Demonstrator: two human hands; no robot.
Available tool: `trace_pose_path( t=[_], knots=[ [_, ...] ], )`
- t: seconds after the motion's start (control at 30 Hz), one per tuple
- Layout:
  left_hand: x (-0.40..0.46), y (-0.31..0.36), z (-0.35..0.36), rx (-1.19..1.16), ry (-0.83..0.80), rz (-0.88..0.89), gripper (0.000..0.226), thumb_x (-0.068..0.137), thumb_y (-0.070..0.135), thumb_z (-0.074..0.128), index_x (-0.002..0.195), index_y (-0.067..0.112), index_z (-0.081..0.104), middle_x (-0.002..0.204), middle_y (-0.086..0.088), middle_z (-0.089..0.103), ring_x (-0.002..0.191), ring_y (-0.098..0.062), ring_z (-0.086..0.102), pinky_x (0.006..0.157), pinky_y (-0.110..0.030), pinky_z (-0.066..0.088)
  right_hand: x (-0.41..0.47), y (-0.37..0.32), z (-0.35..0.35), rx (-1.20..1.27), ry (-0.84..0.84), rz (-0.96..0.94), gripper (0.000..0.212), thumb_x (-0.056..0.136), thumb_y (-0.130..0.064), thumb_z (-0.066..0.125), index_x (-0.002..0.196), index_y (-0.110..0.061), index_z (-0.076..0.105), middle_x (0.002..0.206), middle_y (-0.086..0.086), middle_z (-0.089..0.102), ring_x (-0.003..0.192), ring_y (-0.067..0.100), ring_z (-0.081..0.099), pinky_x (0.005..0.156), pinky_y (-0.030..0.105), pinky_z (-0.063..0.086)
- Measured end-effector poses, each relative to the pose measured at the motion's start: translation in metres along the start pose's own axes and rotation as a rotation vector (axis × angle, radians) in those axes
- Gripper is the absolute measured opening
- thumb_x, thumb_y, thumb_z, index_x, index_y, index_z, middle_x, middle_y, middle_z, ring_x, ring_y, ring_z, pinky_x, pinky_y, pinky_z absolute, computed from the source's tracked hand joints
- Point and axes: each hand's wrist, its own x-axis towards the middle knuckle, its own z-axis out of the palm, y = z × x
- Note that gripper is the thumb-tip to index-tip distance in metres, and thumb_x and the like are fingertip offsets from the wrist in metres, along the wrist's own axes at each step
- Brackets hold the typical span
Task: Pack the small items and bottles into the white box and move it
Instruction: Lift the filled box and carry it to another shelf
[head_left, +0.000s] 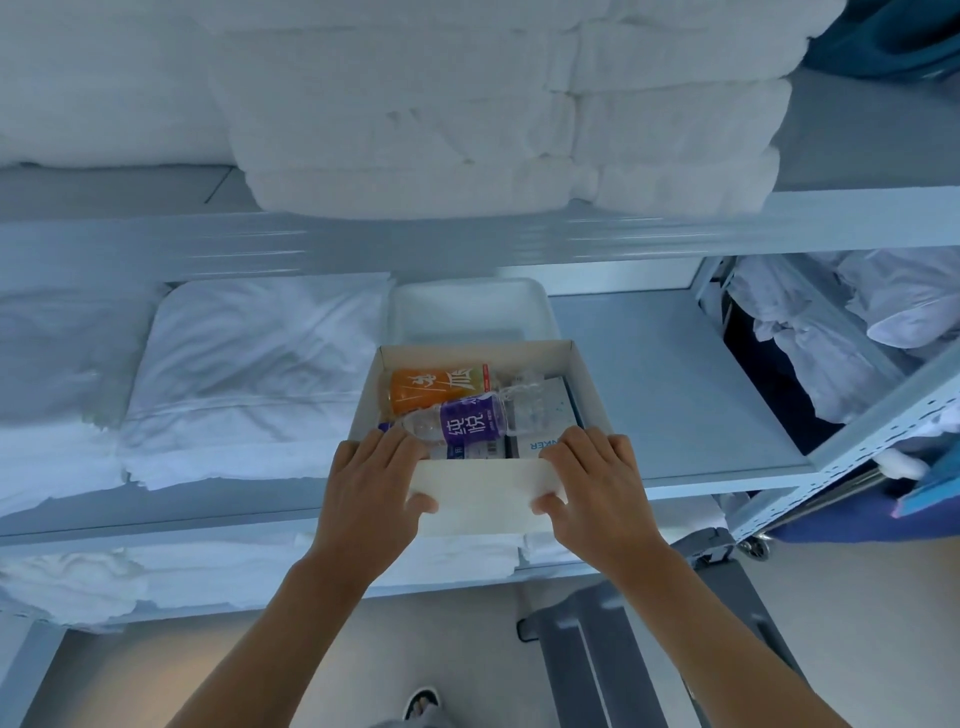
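White box (483, 488) packed: 2 bottles (457, 410) inside. Left hand (371, 483) at 9 o'clock, right hand (597, 480) at 3, clamp near wall for level carry.

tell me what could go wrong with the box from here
Both hands, left hand and right hand, grip only the near wall of the white box, so it might sag or tip. The clear bottle lies loose atop the packed items and could roll out. The white tray sits close behind and may block it.
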Motion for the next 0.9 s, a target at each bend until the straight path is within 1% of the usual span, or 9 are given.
trace_pose_path(
  t=[0.2,0.33,0.5,0.63,0.73,0.9],
  knots=[
    [0.025,-0.025,0.02,-0.033,-0.019,0.004,0.078,0.05,0.041,0.1,0.107,0.024,0.05,0.104,0.002,0.07,0.092,-0.022,0.068,0.086,-0.038,0.055,0.024,0.009,0.023,-0.009,-0.029,0.01,0.063,0.056,-0.033,0.097,0.102,-0.021,0.056,0.101,-0.004,0.055,0.091,0.018,0.049,0.084,0.029,0.031],
    [0.044,-0.05,0.037,-0.06,-0.032,0.011,0.079,0.048,0.042,0.1,0.104,0.025,0.048,0.103,0.002,0.071,0.091,-0.022,0.068,0.083,-0.036,0.055,0.047,0.013,0.041,-0.036,-0.078,0.028,0.065,0.056,-0.034,0.097,0.104,-0.022,0.055,0.102,-0.005,0.054,0.092,0.016,0.048,0.085,0.029,0.033],
    [0.059,-0.075,0.062,-0.07,-0.061,0.026,0.079,0.046,0.043,0.101,0.103,0.026,0.049,0.105,0.004,0.07,0.093,-0.02,0.067,0.083,-0.034,0.052,0.06,0.018,0.065,-0.061,-0.073,0.012,0.065,0.057,-0.035,0.096,0.104,-0.021,0.055,0.101,-0.003,0.054,0.091,0.017,0.048,0.083,0.03,0.033],
    [0.064,-0.079,0.08,-0.087,-0.094,0.038,0.08,0.045,0.043,0.101,0.103,0.026,0.049,0.107,0.004,0.07,0.095,-0.02,0.067,0.082,-0.032,0.051,0.059,0.024,0.078,-0.073,-0.087,0.035,0.063,0.056,-0.033,0.097,0.103,-0.019,0.057,0.099,-0.003,0.055,0.089,0.018,0.049,0.083,0.028,0.029],
    [0.069,-0.079,0.092,-0.09,-0.089,0.055,0.081,0.043,0.042,0.102,0.102,0.026,0.048,0.106,0.005,0.069,0.095,-0.019,0.067,0.08,-0.03,0.049,0.057,0.034,0.088,-0.06,-0.098,0.04,0.064,0.057,-0.033,0.097,0.104,-0.021,0.055,0.1,-0.004,0.054,0.089,0.017,0.049,0.083,0.03,0.032],
    [0.074,-0.077,0.119,-0.086,-0.085,0.034,0.081,0.047,0.041,0.101,0.109,0.024,0.051,0.111,0.003,0.071,0.099,-0.021,0.069,0.083,-0.033,0.052,0.058,0.056,0.113,-0.04,-0.101,0.031,0.061,0.057,-0.033,0.095,0.102,-0.02,0.056,0.101,-0.004,0.053,0.089,0.017,0.048,0.082,0.029,0.031]
  ],
)
